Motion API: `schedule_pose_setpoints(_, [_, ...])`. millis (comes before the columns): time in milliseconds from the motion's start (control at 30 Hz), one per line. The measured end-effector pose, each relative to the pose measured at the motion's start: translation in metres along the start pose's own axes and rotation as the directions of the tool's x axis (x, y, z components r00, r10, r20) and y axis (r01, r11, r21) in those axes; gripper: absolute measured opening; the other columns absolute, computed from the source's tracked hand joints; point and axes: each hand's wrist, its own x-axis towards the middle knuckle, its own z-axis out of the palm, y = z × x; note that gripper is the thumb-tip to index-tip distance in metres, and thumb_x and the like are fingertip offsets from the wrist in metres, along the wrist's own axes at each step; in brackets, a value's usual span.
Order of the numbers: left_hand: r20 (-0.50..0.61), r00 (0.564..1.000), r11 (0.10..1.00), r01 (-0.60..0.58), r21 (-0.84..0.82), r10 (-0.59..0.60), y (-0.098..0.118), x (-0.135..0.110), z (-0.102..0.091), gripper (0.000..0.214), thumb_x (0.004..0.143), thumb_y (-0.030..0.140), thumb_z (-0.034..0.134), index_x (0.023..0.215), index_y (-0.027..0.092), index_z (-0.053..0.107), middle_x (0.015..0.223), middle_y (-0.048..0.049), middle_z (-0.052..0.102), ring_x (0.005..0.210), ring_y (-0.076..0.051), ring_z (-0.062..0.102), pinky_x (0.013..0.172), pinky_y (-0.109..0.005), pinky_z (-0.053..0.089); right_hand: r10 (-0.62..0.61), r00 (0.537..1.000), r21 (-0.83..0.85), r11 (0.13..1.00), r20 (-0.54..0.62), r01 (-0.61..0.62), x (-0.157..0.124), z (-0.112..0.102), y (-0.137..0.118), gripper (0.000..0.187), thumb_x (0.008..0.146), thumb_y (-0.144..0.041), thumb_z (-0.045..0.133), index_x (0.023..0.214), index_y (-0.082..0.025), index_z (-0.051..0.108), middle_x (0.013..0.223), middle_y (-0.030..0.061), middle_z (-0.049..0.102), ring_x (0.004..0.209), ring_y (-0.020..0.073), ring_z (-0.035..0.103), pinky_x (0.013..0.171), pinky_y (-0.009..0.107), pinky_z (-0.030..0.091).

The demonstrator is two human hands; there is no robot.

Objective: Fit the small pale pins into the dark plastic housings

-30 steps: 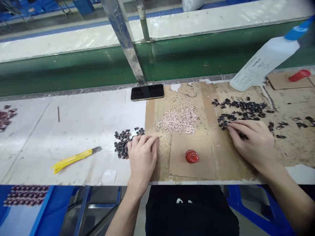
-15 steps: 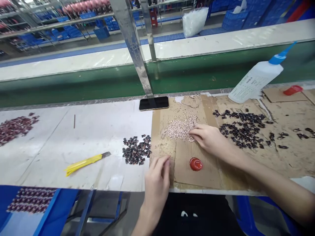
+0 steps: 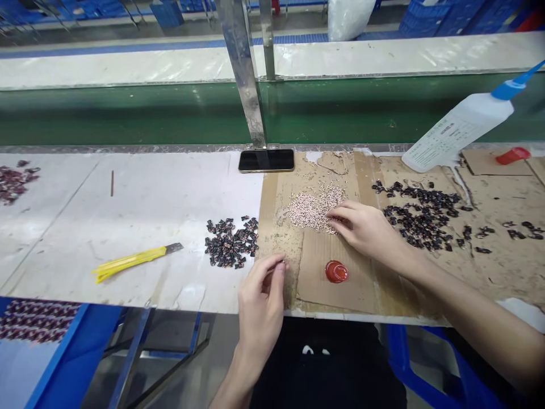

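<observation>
My right hand (image 3: pixel 364 228) reaches to the right edge of a pile of tiny pale pink pieces (image 3: pixel 309 210), its thumb and fingertips drawn together at the pieces. Whether one is between them is too small to see. Nearer the table's front edge, my left hand (image 3: pixel 261 289) is curled with thumb and forefinger pinched; a tiny speck shows at the tips, its kind unclear. Between the hands, a red cap-like dish (image 3: pixel 336 272) with glossy red inside sits on cardboard (image 3: pixel 315 289). Small dark pieces (image 3: pixel 232 243) lie left of my left hand, more dark pieces (image 3: pixel 426 218) right of my right hand.
A phone (image 3: pixel 266 161) lies at the metal post's foot (image 3: pixel 255 122). A white bottle with blue nozzle (image 3: pixel 460 130) leans at back right, near a red cap (image 3: pixel 513 155). A yellow-handled blade (image 3: pixel 131 261) and reddish pieces (image 3: pixel 17 183) lie left. A blue tray (image 3: pixel 63 363) sits below.
The camera view has tilted down and shifted slightly, so the background moved up. Both hands keep nearly the same places over the table, the right still at the pink pile.
</observation>
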Motion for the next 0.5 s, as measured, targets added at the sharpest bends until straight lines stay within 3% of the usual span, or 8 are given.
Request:
schedule_pose_setpoints(233, [-0.023,0.997,0.983,0.066,-0.174,-0.071,0.009,0.005,0.003,0.019,0.105,0.024,0.061,0.114,0.025,0.077,0.103,-0.0028,0.077,0.075,-0.009,0.075,0.075,-0.021,0.064,0.041,0.996,0.138,0.99,-0.076,-0.03,0.001,0.003,-0.006,0.02,0.097,-0.014,0.062,0.102,-0.02,0.081,0.103,0.0063,0.083,0.092,0.0246,0.077,0.084,0.043,0.062])
schedule_pose_setpoints(400, [0.011,0.98,0.937,0.193,-0.292,-0.198,0.02,0.011,0.004,0.014,0.099,0.029,0.071,0.108,0.021,0.078,0.09,-0.0026,0.08,0.077,-0.012,0.079,0.075,-0.021,0.066,0.17,0.972,0.281,0.952,-0.161,-0.12,-0.001,0.002,-0.005,0.019,0.094,-0.017,0.067,0.101,-0.025,0.084,0.104,0.0037,0.084,0.095,0.0247,0.081,0.092,0.045,0.065])
schedule_pose_setpoints(500, [0.038,0.979,0.91,0.202,-0.361,-0.202,0.027,0.013,0.007,0.013,0.095,0.029,0.076,0.103,0.019,0.078,0.084,-0.0016,0.079,0.07,-0.012,0.078,0.068,-0.02,0.066,0.261,0.95,0.377,0.908,-0.171,-0.182,-0.003,0.0,-0.003,0.014,0.093,-0.021,0.072,0.1,-0.026,0.083,0.1,0.0033,0.085,0.091,0.0234,0.082,0.09,0.043,0.068])
